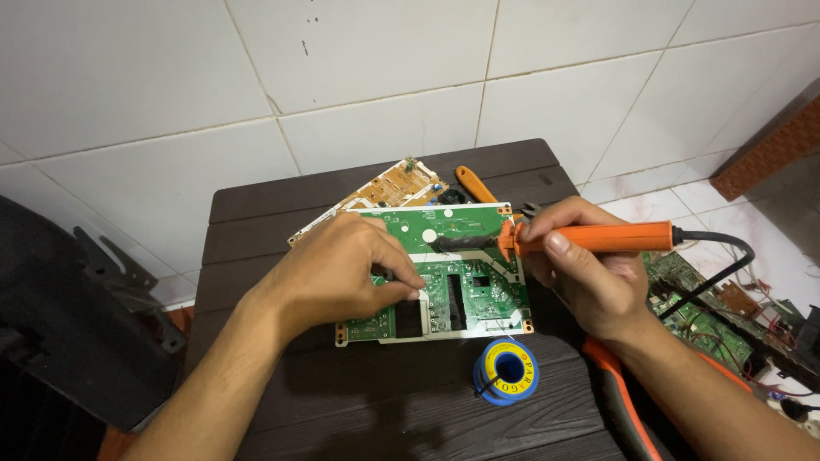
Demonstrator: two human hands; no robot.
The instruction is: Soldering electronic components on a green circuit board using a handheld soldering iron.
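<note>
A green circuit board (461, 290) lies flat on a small dark brown table (359, 401). My left hand (342, 269) rests on the board's left part, fingers pinched together near its middle; what they pinch is too small to see. My right hand (585, 273) grips an orange-handled soldering iron (598, 237), held level, its dark tip (453, 244) pointing left over the board close to my left fingertips. A black cord runs from the handle to the right.
A tan circuit board (397, 188) lies under the green one at the back. A blue spool of solder wire (506, 370) sits at the table's front. Orange-handled tools (472, 183) lie behind and at the right edge. More boards and wires (709, 316) lie on the tiled floor.
</note>
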